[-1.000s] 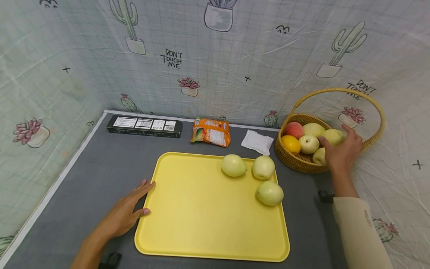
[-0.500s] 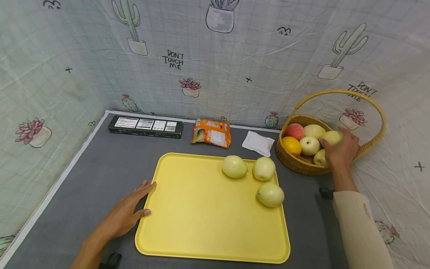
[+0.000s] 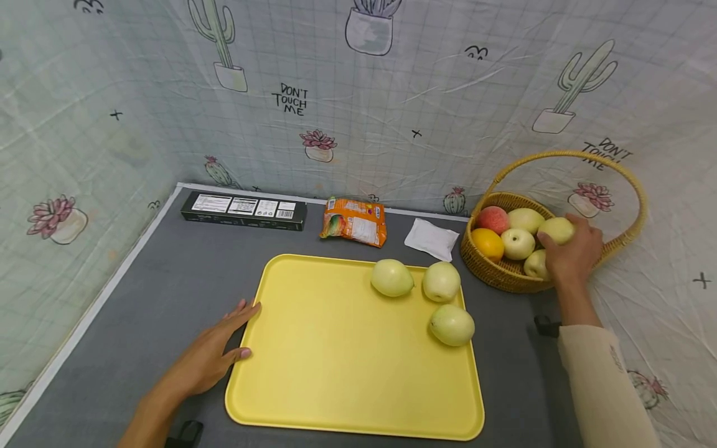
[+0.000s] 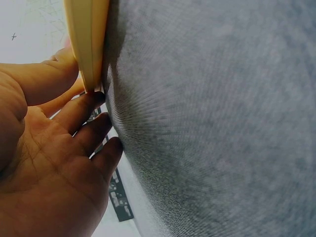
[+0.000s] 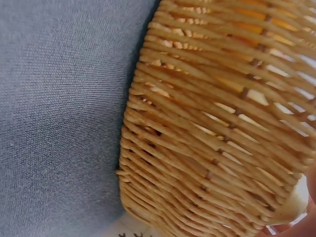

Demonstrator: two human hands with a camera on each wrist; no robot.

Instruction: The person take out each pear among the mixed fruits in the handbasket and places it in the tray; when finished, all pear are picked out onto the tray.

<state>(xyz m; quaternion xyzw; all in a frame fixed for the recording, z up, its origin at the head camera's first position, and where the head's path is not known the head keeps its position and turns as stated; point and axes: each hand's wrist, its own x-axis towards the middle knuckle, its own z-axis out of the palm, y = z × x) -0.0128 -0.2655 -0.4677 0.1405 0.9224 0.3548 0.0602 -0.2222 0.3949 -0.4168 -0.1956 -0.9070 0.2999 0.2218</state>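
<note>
Remotely, my right hand (image 3: pixel 574 252) gripped a fruit (image 3: pixel 557 229) best eased clear of the basket handle (image 3: pixel 564 154), while my relaxed left hand (image 3: pixel 207 358) touched the tray (image 3: pixel 347 367).

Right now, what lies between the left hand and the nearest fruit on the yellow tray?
In the head view, only bare yellow tray lies between the left hand and that pale green fruit.
</note>
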